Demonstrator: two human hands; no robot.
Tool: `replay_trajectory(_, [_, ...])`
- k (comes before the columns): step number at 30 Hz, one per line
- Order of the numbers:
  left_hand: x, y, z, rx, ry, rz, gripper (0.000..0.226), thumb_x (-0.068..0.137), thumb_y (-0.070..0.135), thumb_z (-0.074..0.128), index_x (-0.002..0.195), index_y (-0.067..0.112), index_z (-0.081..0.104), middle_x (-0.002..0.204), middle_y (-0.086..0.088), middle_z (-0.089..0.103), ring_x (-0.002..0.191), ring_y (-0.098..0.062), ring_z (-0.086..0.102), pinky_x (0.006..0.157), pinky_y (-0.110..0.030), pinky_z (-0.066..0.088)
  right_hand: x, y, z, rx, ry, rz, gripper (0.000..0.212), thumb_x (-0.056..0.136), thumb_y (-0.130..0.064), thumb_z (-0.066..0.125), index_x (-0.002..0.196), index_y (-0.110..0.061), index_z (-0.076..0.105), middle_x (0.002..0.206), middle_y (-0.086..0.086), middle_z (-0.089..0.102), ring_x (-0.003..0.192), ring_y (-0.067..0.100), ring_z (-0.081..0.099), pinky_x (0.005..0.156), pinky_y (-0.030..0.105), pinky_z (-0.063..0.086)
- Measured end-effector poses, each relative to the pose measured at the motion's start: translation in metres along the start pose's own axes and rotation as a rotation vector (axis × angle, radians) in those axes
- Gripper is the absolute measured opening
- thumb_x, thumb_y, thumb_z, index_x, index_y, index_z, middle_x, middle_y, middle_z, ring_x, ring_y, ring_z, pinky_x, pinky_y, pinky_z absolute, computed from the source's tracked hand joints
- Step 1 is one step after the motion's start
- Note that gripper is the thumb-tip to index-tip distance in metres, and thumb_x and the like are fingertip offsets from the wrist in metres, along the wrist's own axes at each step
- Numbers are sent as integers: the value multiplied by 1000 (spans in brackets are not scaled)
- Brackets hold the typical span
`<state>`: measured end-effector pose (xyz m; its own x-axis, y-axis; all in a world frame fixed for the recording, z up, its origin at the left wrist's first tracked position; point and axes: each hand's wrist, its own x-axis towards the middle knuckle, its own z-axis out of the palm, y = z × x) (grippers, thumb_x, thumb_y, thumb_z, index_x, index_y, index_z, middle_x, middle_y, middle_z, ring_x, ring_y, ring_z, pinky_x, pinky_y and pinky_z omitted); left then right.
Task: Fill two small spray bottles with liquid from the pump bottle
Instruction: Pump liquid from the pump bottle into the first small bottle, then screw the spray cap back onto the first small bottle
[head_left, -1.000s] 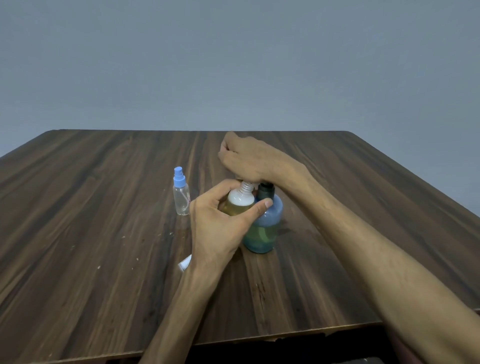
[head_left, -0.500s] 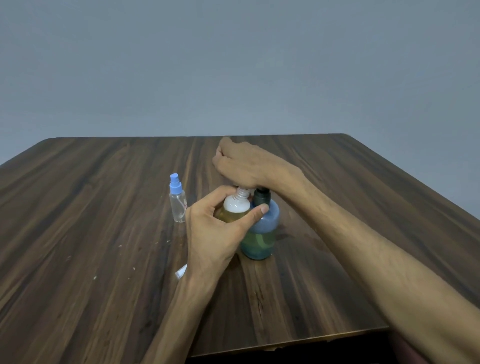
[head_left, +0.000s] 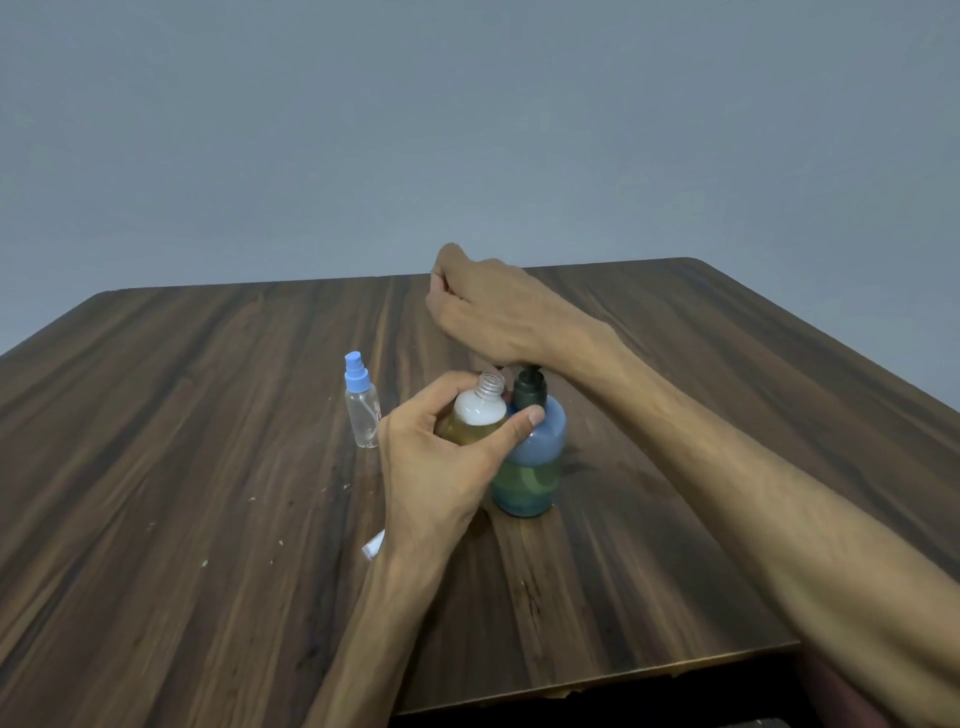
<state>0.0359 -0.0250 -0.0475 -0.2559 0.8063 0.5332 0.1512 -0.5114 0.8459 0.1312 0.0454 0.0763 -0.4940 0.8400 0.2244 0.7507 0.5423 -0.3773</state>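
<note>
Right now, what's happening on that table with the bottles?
A person is filling a small spray bottle from the pump bottle. The left hand grips the open, capless small bottle beside the pump neck; amber liquid fills its lower part. The right hand rests on the pump head with fingers curled. A second small bottle, blue cap on and looking empty, stands apart to the left on the wooden table. Something small and white lies by the left wrist.

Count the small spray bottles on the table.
2: a clear plastic spray bottle with blue cap standing at left; an uncapped one with yellowish liquid held by the left hand beside the blue pump bottle.
</note>
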Motion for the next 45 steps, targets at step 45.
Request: replay_trajectory(45, [-9, 15, -1, -132, 75, -46, 42, 69, 27, 97, 108, 20, 83, 105, 4, 86, 106, -16, 82, 96, -33, 66, -96, 34, 36, 893, 849, 85, 16, 91, -15, 53, 80, -18, 64, 70, 7, 67, 62, 18, 53, 61, 33, 40])
